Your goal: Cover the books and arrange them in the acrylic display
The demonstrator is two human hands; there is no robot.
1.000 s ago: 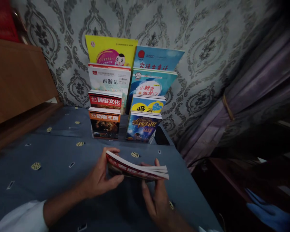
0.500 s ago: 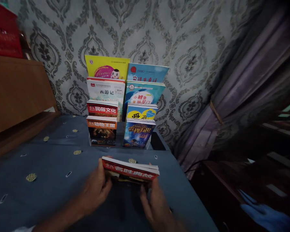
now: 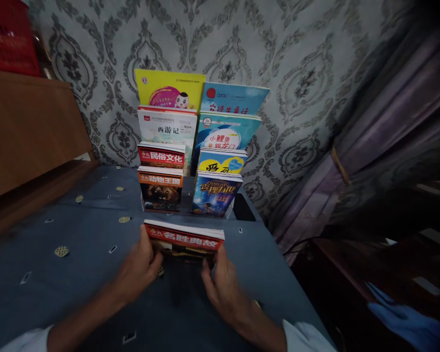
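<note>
Between my two hands a red-topped book [image 3: 188,240] is held upright, tilted back a little, above the table; at least one more book seems stacked behind it. My left hand [image 3: 141,266] grips its left edge, thumb on the front. At its right edge my right hand [image 3: 223,283] is closed the same way. Just beyond, a clear stepped rack [image 3: 187,203] carries two columns of books. The animal book [image 3: 160,190] stands at the front left, the blue book [image 3: 217,195] at the front right. Larger books, such as a yellow one [image 3: 168,83], rise behind.
A black phone-like slab [image 3: 244,208] lies right of the rack on the blue tablecloth [image 3: 88,278]. A wooden cabinet [image 3: 33,127] with a red box [image 3: 9,39] borders the left. Patterned wall stands behind; a tied purple curtain [image 3: 326,181] hangs at right.
Both hands have moved the red-topped book slightly left and up in view, turning it more level. The camera view has shifted a little. The racked books stay in place.
</note>
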